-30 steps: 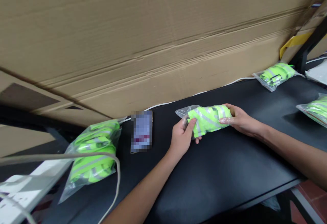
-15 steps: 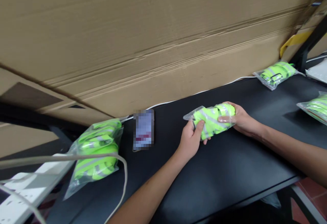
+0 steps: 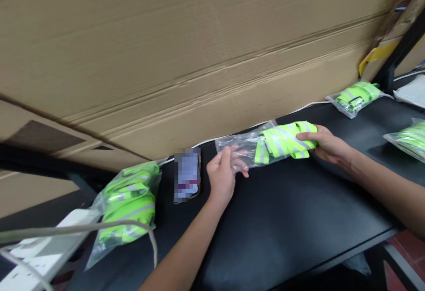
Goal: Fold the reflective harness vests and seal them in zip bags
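Observation:
Between my hands, above the black table (image 3: pixel 265 224), is a bundle of neon yellow reflective strap (image 3: pixel 282 141) with grey stripes. My right hand (image 3: pixel 327 145) grips its right end, thumb on top. A clear plastic bag (image 3: pixel 247 147) covers the left part of the bundle; the right part looks bare, with a loop of strap hanging below. My left hand (image 3: pixel 223 171) pinches the bag's left end between thumb and fingers, some of which show through the plastic.
A phone (image 3: pixel 187 176) lies left of my hands. Bagged yellow straps sit at the left (image 3: pixel 129 207), back right (image 3: pixel 357 97) and right edge (image 3: pixel 410 138). A white power strip (image 3: pixel 43 246) and a loose cable (image 3: pixel 99 228) occupy the front left. Cardboard (image 3: pixel 199 60) stands behind the table.
My left hand has moved left with the bag's end, and my right hand slightly right with the bundle. The bag now stretches out to the left, and the bundle's right end is out of it.

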### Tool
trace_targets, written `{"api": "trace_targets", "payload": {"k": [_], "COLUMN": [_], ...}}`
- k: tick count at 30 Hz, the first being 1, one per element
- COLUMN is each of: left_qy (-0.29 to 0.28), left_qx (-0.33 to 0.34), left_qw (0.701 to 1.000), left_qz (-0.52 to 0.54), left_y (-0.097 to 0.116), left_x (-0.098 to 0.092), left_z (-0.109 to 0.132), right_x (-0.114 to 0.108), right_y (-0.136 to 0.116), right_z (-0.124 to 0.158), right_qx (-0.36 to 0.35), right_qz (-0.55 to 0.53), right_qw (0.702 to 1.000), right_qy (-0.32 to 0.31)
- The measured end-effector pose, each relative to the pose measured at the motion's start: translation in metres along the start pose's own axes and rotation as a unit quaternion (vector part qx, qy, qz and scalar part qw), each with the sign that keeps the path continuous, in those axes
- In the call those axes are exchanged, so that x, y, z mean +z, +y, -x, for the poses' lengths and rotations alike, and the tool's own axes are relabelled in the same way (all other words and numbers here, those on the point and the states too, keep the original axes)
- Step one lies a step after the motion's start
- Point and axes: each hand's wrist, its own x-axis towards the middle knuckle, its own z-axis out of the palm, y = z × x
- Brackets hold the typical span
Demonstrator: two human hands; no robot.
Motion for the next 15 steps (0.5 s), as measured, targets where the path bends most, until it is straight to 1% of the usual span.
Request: {"api": "trace_targets", "payload": {"k": [3, 7, 10, 12, 13, 15], "left_qy": [0.036, 0.07, 0.135, 0.186, 0.216, 0.256], "left_qx": [0.029, 0.076, 0.121, 0.136, 0.145, 0.15], "left_qw": [0.999, 0.994, 0.983, 0.973, 0.966, 0.954], "left_qz": [0.008, 0.019, 0.027, 0.02, 0.009, -0.041], "left_y": [0.009, 0.029, 0.057, 0.08, 0.091, 0.113], "left_x": [-0.005, -0.017, -0.033, -0.048, -0.056, -0.075], "left_z": [-0.009, -0.022, -0.034, -0.043, -0.047, -0.055], "right_x": [-0.012, -0.018, -0.019, -0.019, -0.02, -0.019], "right_y": [-0.005, -0.009, -0.01, -0.01, -0.01, -0.007], "right_z": [-0.007, -0.011, -0.012, -0.012, -0.012, -0.012], "right_qx": [0.001, -0.003, 0.001, 0.015, 0.023, 0.045], "right_qz": [0.001, 0.001, -0.006, -0.012, -0.011, -0.002], "right_qw": [0.999, 0.999, 0.999, 0.998, 0.998, 0.997], "right_qy": [0.033, 0.033, 0.041, 0.053, 0.057, 0.056]}}
